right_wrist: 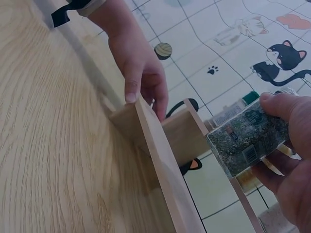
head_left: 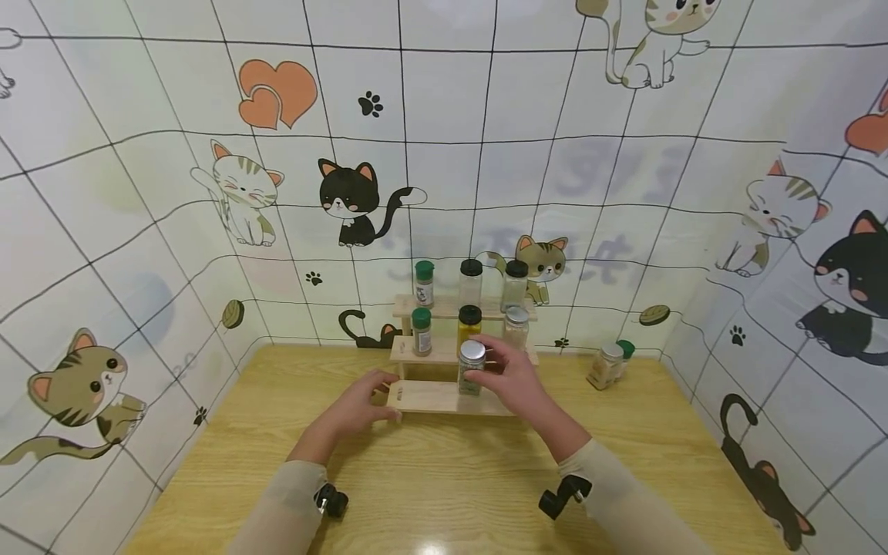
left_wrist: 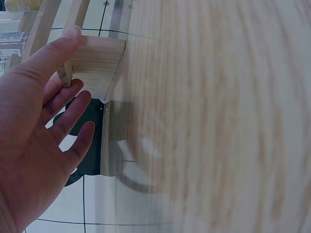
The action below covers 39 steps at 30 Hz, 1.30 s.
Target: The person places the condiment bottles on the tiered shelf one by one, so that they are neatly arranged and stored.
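My right hand [head_left: 516,378] grips a square glass spice jar [head_left: 472,368] with a silver lid. Dried green herb flakes fill this jar [right_wrist: 248,138] in the right wrist view, where it is tilted and its base stands apart from the lowest board. A wooden three-step spice rack [head_left: 423,397] is under and behind it. At the rack's left end, my left hand [head_left: 357,405] holds the lowest step, thumb on the near edge and fingers around the far side. The left wrist view shows this left hand [left_wrist: 48,111] with its other fingers spread loosely.
Green-lidded jars [head_left: 422,331] stand on the rack's left, with a yellow jar [head_left: 469,327], a silver-lidded jar [head_left: 516,327] and black-lidded jars [head_left: 470,281] beside them. Two more jars, one silver-lidded [head_left: 606,366], one green-lidded [head_left: 626,354], are on the table [head_left: 430,478] at right.
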Each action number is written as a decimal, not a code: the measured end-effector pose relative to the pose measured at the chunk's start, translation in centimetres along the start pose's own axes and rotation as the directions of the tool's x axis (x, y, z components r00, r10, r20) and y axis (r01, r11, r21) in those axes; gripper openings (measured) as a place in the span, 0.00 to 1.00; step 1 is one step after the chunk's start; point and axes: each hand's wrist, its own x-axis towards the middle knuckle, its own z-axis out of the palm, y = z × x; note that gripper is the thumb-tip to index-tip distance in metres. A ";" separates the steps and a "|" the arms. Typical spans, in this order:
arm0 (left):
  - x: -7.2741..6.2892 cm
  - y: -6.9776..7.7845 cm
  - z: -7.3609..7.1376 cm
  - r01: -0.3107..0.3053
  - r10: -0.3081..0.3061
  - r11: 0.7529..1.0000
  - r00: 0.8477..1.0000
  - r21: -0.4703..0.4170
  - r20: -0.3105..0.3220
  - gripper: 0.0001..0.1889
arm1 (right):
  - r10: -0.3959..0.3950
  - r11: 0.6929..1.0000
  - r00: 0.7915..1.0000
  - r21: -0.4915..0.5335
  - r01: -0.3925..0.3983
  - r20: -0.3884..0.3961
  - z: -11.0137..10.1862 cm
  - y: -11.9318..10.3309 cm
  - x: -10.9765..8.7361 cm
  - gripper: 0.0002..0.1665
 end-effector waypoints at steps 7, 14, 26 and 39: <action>0.1 0.0 0.1 -0.017 0.017 1.000 1.000 -0.009 0.000 0.37 | 0.011 1.000 1.000 0.015 -0.011 0.022 2.4 -0.1 1.4 0.37; 0.3 -0.1 0.0 -0.028 0.028 0.999 1.000 -0.016 0.001 0.36 | -0.006 0.999 1.000 -0.036 0.007 0.025 4.8 0.3 2.4 0.37; 0.3 -0.2 -0.1 -0.044 0.044 0.999 0.999 -0.014 0.012 0.37 | -0.022 1.000 0.999 0.002 0.022 0.038 7.6 1.5 3.0 0.36; 0.3 -0.4 0.0 -0.039 0.039 0.999 0.999 -0.012 0.010 0.36 | -0.013 1.000 0.996 -0.004 0.013 0.086 9.0 2.7 2.9 0.36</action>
